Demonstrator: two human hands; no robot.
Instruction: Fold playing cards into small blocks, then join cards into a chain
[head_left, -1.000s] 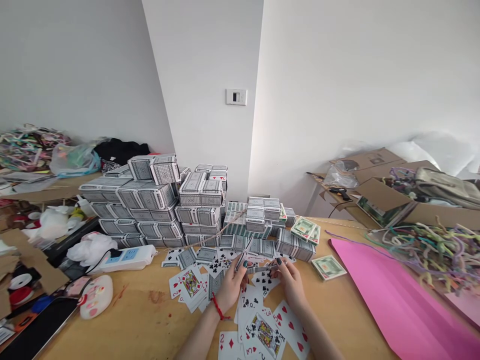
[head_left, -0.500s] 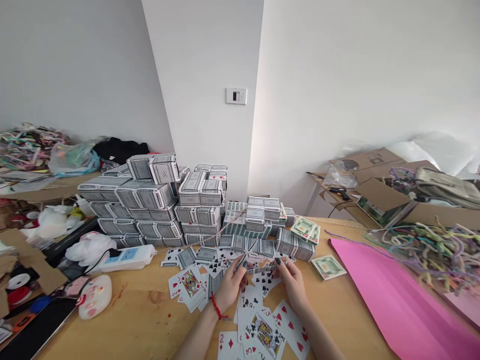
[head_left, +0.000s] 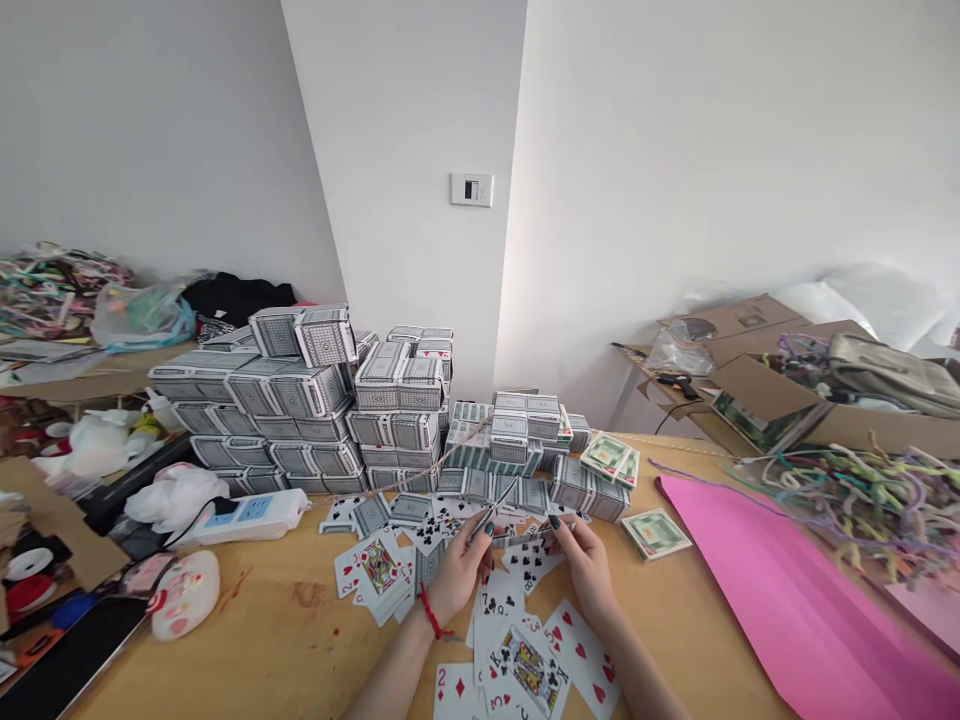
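Observation:
Playing cards are pinched between the fingers of both my hands, which are close together over the middle of the table. My left hand, with a red string on its wrist, is closed on a playing card tilted up nearly edge-on. Thumb against fingers, my right hand grips a playing card, also seen almost edge-on. How many cards each holds is unclear. Loose face-up cards, among them a king of clubs and a five of hearts, lie beneath and around my hands.
Stacked blocks of grey-backed cards stand at the back left. Several green-printed packs lie on the right near pink paper. A white power strip and a plush toy are at left; colourful yarn is piled at right.
My hands stay in nearly the same place, still gripping the cards. The view has shifted very slightly; nothing else has visibly moved.

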